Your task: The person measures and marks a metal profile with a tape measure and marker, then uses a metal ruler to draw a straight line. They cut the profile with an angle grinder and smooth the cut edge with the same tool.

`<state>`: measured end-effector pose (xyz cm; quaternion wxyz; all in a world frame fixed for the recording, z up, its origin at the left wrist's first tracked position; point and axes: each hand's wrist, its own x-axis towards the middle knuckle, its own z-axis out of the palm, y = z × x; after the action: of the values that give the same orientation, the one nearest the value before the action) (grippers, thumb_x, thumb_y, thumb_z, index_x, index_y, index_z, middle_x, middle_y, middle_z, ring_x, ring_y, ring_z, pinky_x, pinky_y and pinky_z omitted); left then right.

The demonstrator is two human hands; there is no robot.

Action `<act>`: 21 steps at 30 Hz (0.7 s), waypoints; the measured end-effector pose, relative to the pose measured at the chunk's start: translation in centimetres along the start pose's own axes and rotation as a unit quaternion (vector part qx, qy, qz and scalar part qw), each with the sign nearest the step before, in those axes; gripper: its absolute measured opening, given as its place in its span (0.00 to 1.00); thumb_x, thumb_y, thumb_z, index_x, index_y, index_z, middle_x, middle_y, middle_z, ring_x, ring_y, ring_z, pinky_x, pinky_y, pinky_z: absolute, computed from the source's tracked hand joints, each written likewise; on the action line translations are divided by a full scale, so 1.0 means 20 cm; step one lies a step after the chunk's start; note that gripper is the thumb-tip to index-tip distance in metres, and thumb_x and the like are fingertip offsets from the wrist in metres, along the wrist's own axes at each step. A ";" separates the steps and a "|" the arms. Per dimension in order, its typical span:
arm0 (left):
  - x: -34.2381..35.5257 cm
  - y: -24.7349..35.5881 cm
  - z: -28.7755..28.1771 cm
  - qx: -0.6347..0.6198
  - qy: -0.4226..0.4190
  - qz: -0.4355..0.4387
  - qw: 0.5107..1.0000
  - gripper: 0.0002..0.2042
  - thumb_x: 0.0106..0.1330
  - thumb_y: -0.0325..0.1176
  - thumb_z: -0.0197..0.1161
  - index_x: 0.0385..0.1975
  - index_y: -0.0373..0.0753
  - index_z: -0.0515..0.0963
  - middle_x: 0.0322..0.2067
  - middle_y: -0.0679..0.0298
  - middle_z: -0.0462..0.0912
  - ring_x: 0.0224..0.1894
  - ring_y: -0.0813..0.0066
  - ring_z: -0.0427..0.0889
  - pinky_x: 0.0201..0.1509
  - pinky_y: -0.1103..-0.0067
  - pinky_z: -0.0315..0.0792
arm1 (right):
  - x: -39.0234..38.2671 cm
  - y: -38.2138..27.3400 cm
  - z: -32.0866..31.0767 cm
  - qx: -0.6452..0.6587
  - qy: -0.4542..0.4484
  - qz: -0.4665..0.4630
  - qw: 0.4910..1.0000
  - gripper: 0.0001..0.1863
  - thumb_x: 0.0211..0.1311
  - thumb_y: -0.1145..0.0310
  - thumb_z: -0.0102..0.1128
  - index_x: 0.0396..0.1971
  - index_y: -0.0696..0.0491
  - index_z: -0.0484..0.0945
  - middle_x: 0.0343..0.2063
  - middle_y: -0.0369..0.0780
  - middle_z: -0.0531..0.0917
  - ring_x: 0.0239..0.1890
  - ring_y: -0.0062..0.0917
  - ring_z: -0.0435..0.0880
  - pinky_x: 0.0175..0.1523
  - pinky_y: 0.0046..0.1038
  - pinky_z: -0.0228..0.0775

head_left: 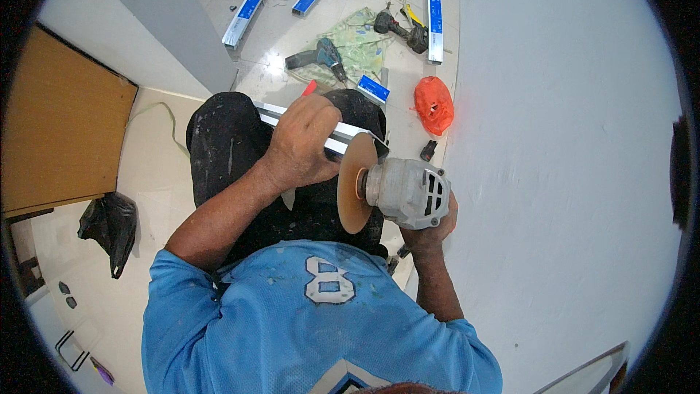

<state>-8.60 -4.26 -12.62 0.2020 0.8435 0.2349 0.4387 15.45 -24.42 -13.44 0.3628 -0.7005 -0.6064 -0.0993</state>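
Observation:
My left hand (300, 142) is wrapped round a silvery metal channel (350, 131) that lies across my knees. In my right hand (437, 222) is an angle grinder (408, 191), its grey gear head uppermost; the grinder's body hides most of those fingers. A thin brown cutting disc (355, 188) is fitted to it. The disc's upper edge overlaps the channel's right end in view, just right of my left hand; whether they touch, I cannot tell. A short piece with a blue label (373, 90) lies on the floor beyond my right knee.
Ahead on the floor, a teal drill (324, 58) lies on a green patterned cloth (357, 33), near a dark power tool (402, 29). Several long blue-labelled metal profiles (434, 11) lie farther off. An orange plastic bag (434, 106) sits by the white wall (554, 138) on my right.

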 end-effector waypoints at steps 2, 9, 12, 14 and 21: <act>0.00 0.01 -0.01 0.002 0.003 0.001 1.000 0.21 0.55 0.40 0.79 0.40 0.36 0.76 0.38 0.50 0.79 0.42 0.45 0.82 0.45 0.56 0.76 | -0.01 0.00 0.00 -0.007 -0.004 0.004 1.000 0.26 0.44 0.61 0.89 0.38 0.51 0.80 0.28 0.42 0.88 0.30 0.38 0.91 0.38 0.38 0.82; 0.00 0.00 0.00 0.001 0.005 0.004 1.000 0.23 0.54 0.40 0.80 0.41 0.36 0.76 0.39 0.49 0.79 0.43 0.44 0.82 0.46 0.56 0.76 | -0.01 0.00 0.00 -0.001 -0.018 0.032 0.999 0.26 0.44 0.61 0.90 0.38 0.51 0.81 0.29 0.42 0.89 0.32 0.36 0.93 0.39 0.39 0.83; 0.00 0.00 -0.01 0.021 -0.008 0.011 1.000 0.29 0.44 0.35 0.90 0.40 0.36 0.74 0.40 0.51 0.79 0.44 0.48 0.83 0.49 0.57 0.78 | 0.00 -0.01 0.00 -0.007 -0.018 0.030 0.999 0.25 0.45 0.61 0.90 0.38 0.51 0.81 0.29 0.42 0.89 0.31 0.35 0.92 0.40 0.38 0.83; -0.01 0.00 -0.01 0.019 -0.009 0.004 1.000 0.29 0.44 0.35 0.89 0.40 0.36 0.74 0.40 0.51 0.79 0.44 0.48 0.83 0.49 0.57 0.79 | 0.00 -0.01 0.00 -0.001 -0.019 0.028 0.999 0.26 0.45 0.61 0.90 0.38 0.51 0.81 0.30 0.41 0.89 0.31 0.35 0.92 0.40 0.38 0.83; -0.01 0.00 -0.01 0.021 0.000 0.005 1.000 0.28 0.43 0.33 0.88 0.40 0.37 0.75 0.40 0.51 0.79 0.45 0.48 0.83 0.50 0.57 0.79 | -0.04 0.03 -0.03 0.027 -0.029 0.035 0.999 0.29 0.41 0.59 0.92 0.39 0.51 0.80 0.31 0.41 0.89 0.33 0.36 0.92 0.41 0.38 0.83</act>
<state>-8.82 -4.32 -12.72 0.1819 0.8490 0.2393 0.4346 15.94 -25.41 -13.75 0.3672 -0.7138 -0.5943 -0.0495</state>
